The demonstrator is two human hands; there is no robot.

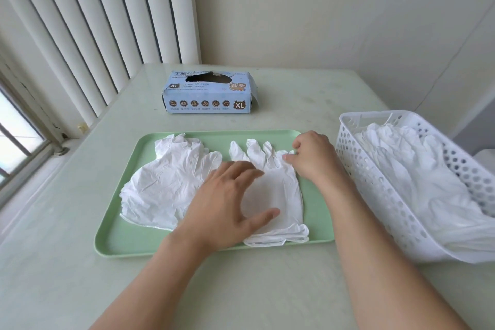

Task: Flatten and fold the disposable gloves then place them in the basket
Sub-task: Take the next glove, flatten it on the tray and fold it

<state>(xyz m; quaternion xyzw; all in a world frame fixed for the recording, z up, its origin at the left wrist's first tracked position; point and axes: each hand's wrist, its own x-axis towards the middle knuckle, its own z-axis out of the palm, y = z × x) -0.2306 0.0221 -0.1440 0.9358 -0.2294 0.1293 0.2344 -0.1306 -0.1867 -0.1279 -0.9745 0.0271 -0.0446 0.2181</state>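
A white disposable glove lies spread on the green tray, fingers pointing away from me. My left hand rests over its palm area with fingers straight and spread. My right hand sits at the glove's right edge near the finger tips, fingers curled as if pinching the edge; the contact is hard to make out. A crumpled pile of white gloves lies on the tray's left half. The white perforated basket stands to the right, with several white gloves inside.
A light blue glove box marked XL stands behind the tray with its top opening torn. Vertical blinds and a window sill run along the left. The pale table ends near a wall corner at the back.
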